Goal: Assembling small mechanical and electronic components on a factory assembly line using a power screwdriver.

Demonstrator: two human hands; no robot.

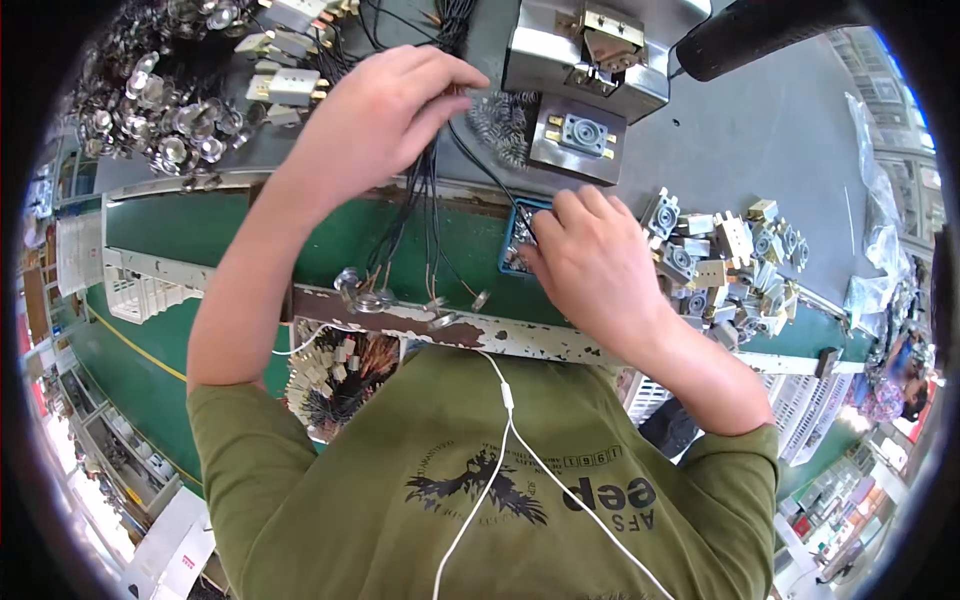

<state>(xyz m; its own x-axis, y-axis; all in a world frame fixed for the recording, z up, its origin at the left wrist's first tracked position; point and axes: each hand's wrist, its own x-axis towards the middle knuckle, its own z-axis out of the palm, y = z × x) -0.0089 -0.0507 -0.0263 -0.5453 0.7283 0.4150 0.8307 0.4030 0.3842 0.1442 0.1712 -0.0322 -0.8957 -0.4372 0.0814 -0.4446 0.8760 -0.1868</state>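
Note:
My left hand [380,115] is raised over the bench edge, fingers pinched on a bundle of thin black wires [420,200] that hangs down toward me. My right hand [590,260] rests at a small blue tray [515,235] of tiny metal parts, its fingertips closed in the tray. One black wire [480,165] runs from the bundle to those fingertips; whether they grip it or a small part I cannot tell. Loose metal terminals [365,295] dangle at the wire ends by the chipped bench rail [500,335].
A metal press fixture [585,60] and a plate with a round socket [580,135] stand behind the hands, next to a heap of springs [505,120]. White-and-brass parts [730,260] are piled right, round metal discs [160,110] upper left. A green belt [200,240] runs left.

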